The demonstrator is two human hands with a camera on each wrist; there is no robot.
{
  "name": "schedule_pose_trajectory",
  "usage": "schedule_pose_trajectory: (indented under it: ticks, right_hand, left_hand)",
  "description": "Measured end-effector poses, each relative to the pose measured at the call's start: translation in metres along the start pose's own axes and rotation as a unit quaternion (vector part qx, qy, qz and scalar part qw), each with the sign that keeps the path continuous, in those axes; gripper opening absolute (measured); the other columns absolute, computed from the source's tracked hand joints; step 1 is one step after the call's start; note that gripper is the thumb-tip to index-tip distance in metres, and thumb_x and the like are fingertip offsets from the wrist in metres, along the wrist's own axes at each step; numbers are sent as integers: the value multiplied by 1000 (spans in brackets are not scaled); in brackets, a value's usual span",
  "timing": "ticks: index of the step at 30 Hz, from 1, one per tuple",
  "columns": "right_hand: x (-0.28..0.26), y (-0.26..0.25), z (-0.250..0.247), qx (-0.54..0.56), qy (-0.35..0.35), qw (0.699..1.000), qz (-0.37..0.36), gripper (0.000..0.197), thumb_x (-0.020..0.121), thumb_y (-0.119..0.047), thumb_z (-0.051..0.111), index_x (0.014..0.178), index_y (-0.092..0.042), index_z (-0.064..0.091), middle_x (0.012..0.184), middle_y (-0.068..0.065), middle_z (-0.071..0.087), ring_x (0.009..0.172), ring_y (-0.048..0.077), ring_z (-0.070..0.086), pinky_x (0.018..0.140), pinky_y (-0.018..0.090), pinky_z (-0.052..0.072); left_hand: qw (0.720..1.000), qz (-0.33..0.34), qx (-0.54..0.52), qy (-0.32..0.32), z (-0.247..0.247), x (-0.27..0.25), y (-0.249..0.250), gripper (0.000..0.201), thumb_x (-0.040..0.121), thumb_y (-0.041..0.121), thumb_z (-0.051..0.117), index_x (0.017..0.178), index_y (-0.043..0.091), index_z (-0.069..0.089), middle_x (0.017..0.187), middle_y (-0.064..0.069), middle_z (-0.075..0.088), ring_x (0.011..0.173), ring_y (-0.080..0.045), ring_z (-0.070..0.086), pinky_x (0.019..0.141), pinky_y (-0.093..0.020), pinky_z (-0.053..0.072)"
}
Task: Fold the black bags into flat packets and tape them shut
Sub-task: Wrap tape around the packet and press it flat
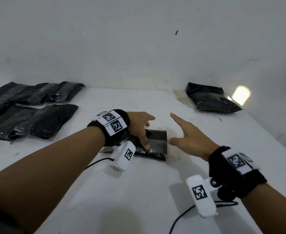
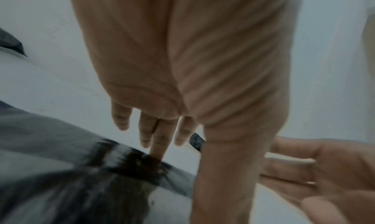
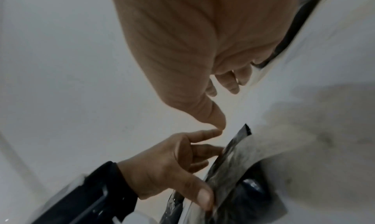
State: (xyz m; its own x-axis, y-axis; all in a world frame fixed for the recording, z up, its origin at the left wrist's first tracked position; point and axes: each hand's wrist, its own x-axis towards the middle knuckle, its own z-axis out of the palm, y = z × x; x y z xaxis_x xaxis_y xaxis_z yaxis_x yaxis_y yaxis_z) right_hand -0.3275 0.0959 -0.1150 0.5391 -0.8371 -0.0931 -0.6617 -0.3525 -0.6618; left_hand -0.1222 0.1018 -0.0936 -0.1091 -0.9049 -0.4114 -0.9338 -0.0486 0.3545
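1. The folded black bag (image 1: 153,144) lies at the middle of the white worktop (image 1: 138,191), partly under the left hand (image 1: 139,125).
2. Left grip: fingers fairly straight, thumb tip and a fingertip pressing the packet's top flap down; nothing is curled round it.
3. Right hand (image 1: 189,135) hovers just right of the packet, fingers spread and straight, holding nothing (no tape shows in any view).
4. Handling, as a judgement: the plastic looks thin, glossy and light, so it should be slippery and inclined to spring open once pressure lifts. Best held by pressing flat on the flap near the fold, or pinched at the right edge where the layers meet.
5. A row of black packets (image 1: 29,112) lies at far left, side by side and overlapping; one fuller black bag (image 1: 209,100) sits far right by the wall.
6. What any bag holds cannot be told; all are closed over.
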Motion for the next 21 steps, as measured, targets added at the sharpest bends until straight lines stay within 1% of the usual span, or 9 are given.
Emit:
schedule_pose_trajectory:
  ticks: [2, 4, 6, 8, 10, 12, 16, 19, 21]
  right_hand:
    - [-8, 15, -6, 44, 50, 997, 36, 76, 91, -17, 66, 155, -27, 25, 158, -1, 32, 145, 15, 29, 112, 31, 31]
    - [-13, 29, -9, 83, 93, 989, 76, 67, 89, -16, 69, 148, -25, 39, 145, 5, 47, 133, 20, 45, 101, 30, 41]
    - [-15, 39, -10, 115, 125, 980, 100, 57, 87, -16, 71, 139, -23, 49, 130, 7, 57, 117, 21, 57, 91, 31, 48]
    - [-17, 41, -9, 126, 146, 976, 104, 47, 86, -16, 72, 130, -20, 57, 113, 5, 64, 101, 18, 62, 79, 28, 50]
    - [-20, 39, -5, 129, 170, 972, 94, 35, 85, -15, 72, 119, -19, 63, 96, 1, 68, 85, 12, 64, 65, 21, 45]
    - [-24, 33, 1, 120, 197, 971, 66, 21, 84, -14, 73, 103, -19, 67, 83, -2, 69, 71, 8, 62, 58, 17, 41]
    - [-30, 16, 18, 108, 235, 966, 12, 10, 79, -12, 75, 83, -20, 70, 71, -4, 68, 58, 8, 60, 57, 16, 43]
    - [-29, 7, 25, 169, 265, 947, 64, 20, 82, -21, 76, 99, -17, 66, 81, -1, 67, 65, 11, 61, 63, 24, 50]
    - [-24, 5, 23, 311, 209, 913, 162, 40, 84, -30, 76, 115, -11, 60, 95, 6, 65, 75, 19, 64, 71, 36, 58]
  left_hand:
    - [1000, -14, 7, -16, 1, 8, 6, 117, 61, 25, 93, 154, 15, 23, 143, -3, 51, 129, -21, 50, 106, -33, 41]
    - [999, -28, 23, -28, 0, 12, 10, 104, 57, 24, 95, 145, 14, 40, 133, -4, 59, 118, -24, 58, 100, -35, 48]
    - [998, -28, 35, -37, 0, 12, 12, 75, 52, 25, 96, 117, 7, 63, 106, -4, 72, 93, -23, 68, 81, -32, 57]
    - [998, -29, 32, -44, 0, 10, 14, 60, 50, 22, 97, 100, 5, 68, 88, -5, 74, 72, -20, 67, 64, -27, 54]
    - [998, -28, 29, -46, 1, 6, 15, 60, 48, 22, 97, 99, 7, 68, 92, -6, 75, 75, -23, 70, 63, -27, 55]
    - [999, -26, 30, -33, 2, 3, 14, 65, 46, 25, 98, 101, 8, 67, 93, -6, 75, 83, -25, 72, 68, -31, 57]
    - [1000, -15, 20, 12, 3, -3, 8, 71, 40, 29, 99, 99, 11, 64, 91, -3, 74, 84, -22, 71, 75, -36, 59]
    - [1000, 1, -31, 3, 3, -10, 1, 63, 37, 27, 100, 91, 13, 69, 83, 0, 76, 78, -21, 73, 76, -44, 61]
    - [998, 11, -60, 7, 2, -17, -1, 59, 39, 25, 99, 89, 14, 70, 82, -1, 76, 77, -21, 74, 76, -46, 61]
